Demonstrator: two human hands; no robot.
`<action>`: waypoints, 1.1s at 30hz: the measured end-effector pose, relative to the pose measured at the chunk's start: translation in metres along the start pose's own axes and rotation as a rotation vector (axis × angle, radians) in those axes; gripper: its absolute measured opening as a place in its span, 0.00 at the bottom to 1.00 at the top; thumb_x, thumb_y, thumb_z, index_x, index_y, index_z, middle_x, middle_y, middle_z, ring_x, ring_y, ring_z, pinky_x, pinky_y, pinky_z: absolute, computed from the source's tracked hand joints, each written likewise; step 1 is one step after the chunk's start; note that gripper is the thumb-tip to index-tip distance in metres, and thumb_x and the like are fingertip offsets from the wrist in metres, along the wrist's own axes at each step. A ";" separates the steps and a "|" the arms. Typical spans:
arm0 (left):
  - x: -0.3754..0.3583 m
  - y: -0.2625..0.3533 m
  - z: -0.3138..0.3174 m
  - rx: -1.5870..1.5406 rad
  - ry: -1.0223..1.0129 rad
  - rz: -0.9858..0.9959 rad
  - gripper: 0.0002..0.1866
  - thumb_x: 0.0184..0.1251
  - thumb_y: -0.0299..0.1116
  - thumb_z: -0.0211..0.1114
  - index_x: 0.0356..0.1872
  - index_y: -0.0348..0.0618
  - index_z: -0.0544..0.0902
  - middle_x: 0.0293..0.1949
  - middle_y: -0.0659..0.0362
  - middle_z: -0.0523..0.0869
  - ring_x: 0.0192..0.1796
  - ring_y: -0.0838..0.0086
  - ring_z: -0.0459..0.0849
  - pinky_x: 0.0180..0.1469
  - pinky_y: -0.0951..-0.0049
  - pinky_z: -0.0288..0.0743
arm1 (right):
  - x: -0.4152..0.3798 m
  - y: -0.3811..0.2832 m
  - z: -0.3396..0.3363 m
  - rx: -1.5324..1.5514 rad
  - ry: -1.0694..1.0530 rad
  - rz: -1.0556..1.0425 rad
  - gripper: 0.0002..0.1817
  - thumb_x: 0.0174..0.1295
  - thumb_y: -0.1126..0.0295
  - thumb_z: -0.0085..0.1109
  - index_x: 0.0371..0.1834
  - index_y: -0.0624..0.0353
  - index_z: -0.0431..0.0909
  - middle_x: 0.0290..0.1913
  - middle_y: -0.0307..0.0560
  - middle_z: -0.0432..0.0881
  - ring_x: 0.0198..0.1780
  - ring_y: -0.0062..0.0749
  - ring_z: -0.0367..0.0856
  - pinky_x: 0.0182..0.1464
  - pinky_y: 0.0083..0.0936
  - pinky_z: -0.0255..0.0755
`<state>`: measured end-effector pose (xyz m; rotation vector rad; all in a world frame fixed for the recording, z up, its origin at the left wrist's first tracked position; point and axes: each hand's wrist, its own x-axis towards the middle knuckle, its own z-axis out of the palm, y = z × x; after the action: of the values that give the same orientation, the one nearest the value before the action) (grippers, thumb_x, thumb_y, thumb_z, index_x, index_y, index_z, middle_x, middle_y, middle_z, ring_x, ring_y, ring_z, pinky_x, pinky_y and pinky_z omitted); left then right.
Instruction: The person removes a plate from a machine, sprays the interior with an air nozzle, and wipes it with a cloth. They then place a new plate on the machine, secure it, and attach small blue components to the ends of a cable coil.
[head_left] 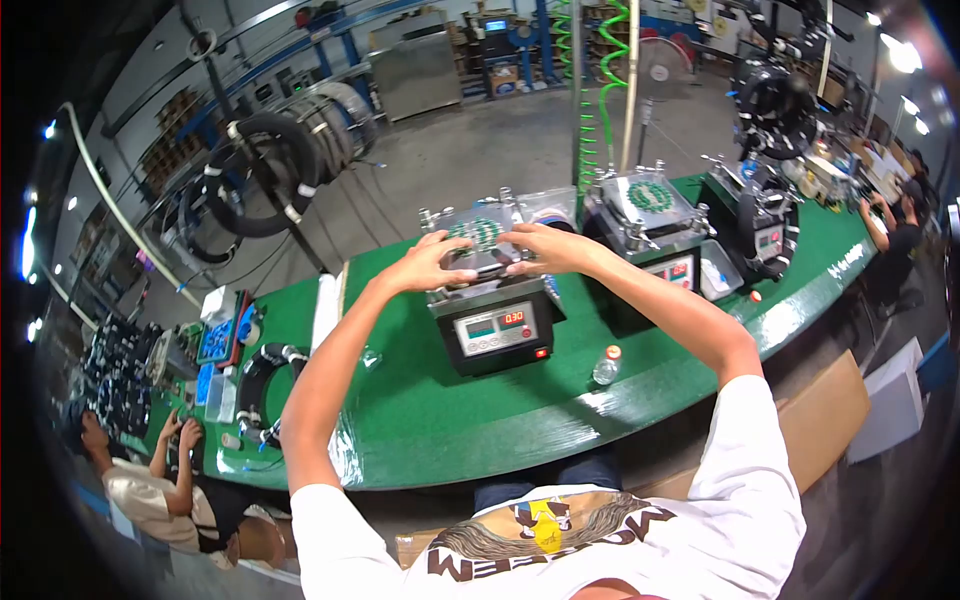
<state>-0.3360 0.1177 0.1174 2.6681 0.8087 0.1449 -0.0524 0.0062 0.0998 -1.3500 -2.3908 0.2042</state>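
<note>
Both hands (pixel 432 262) (pixel 545 250) rest, seemingly flat, on the machine (pixel 495 330).

Glossy green table (pixel 450 420); shiny metal plate (pixel 478 240) atop black machine (pixel 495 340).

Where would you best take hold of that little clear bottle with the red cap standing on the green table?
Probably by its clear body, just under the red cap. The small bottle stands upright and alone on the green table, right of the black machine, with open space around it. Come from above or from the near edge, one finger on each side. Both hands, left hand and right hand, are busy on the machine's top.
</note>
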 end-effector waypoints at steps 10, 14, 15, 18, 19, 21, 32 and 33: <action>0.085 0.105 -0.007 -0.233 0.269 0.330 0.19 0.68 0.43 0.71 0.57 0.48 0.86 0.64 0.48 0.82 0.68 0.54 0.79 0.70 0.57 0.72 | -0.119 0.047 -0.077 0.051 0.109 0.244 0.25 0.70 0.57 0.65 0.63 0.61 0.79 0.55 0.61 0.86 0.59 0.53 0.84 0.62 0.44 0.77; 0.132 0.149 0.005 -0.320 0.248 0.409 0.17 0.71 0.42 0.70 0.57 0.50 0.86 0.65 0.55 0.81 0.66 0.63 0.80 0.65 0.58 0.76 | -0.170 0.068 -0.114 0.154 0.240 0.287 0.20 0.71 0.62 0.64 0.59 0.62 0.82 0.53 0.56 0.88 0.49 0.42 0.88 0.55 0.35 0.81; 0.139 0.164 0.005 -0.339 0.224 0.410 0.17 0.72 0.41 0.69 0.57 0.48 0.86 0.65 0.55 0.81 0.67 0.64 0.79 0.66 0.60 0.75 | -0.181 0.067 -0.128 0.185 0.230 0.352 0.19 0.71 0.62 0.63 0.59 0.62 0.82 0.54 0.55 0.88 0.48 0.40 0.88 0.54 0.33 0.81; 0.168 0.192 0.018 -0.437 0.156 0.482 0.16 0.73 0.38 0.69 0.57 0.46 0.86 0.64 0.55 0.81 0.67 0.66 0.79 0.66 0.62 0.75 | -0.212 0.072 -0.152 0.221 0.428 0.386 0.15 0.70 0.66 0.63 0.56 0.62 0.85 0.42 0.52 0.91 0.40 0.33 0.89 0.46 0.32 0.82; 0.178 0.202 0.021 -0.458 0.130 0.503 0.16 0.73 0.38 0.68 0.58 0.46 0.86 0.64 0.56 0.81 0.66 0.66 0.79 0.66 0.63 0.75 | -0.223 0.077 -0.161 0.210 0.431 0.457 0.15 0.70 0.66 0.63 0.55 0.62 0.85 0.39 0.51 0.91 0.38 0.33 0.89 0.45 0.32 0.81; 0.193 0.224 0.027 -0.499 0.076 0.528 0.16 0.74 0.37 0.68 0.58 0.45 0.86 0.63 0.56 0.81 0.66 0.68 0.79 0.66 0.64 0.75 | -0.250 0.107 -0.170 0.188 0.447 0.450 0.16 0.69 0.66 0.64 0.54 0.63 0.85 0.34 0.51 0.89 0.34 0.28 0.86 0.42 0.30 0.80; 0.312 0.330 0.073 -0.588 -0.016 0.536 0.19 0.78 0.38 0.65 0.63 0.41 0.82 0.58 0.57 0.84 0.62 0.71 0.82 0.65 0.68 0.76 | -0.403 0.279 -0.239 0.229 0.525 0.624 0.12 0.73 0.68 0.62 0.52 0.65 0.85 0.36 0.41 0.88 0.36 0.19 0.82 0.41 0.23 0.77; 0.324 0.340 0.078 -0.608 -0.027 0.512 0.19 0.78 0.39 0.65 0.63 0.41 0.81 0.58 0.57 0.84 0.62 0.71 0.82 0.65 0.68 0.76 | -0.412 0.291 -0.247 0.239 0.564 0.648 0.11 0.73 0.69 0.61 0.51 0.65 0.85 0.35 0.40 0.87 0.36 0.20 0.81 0.41 0.23 0.77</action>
<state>0.1252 0.0101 0.1647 2.2157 0.0276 0.4056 0.4668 -0.2053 0.1294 -1.7357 -1.3838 0.2313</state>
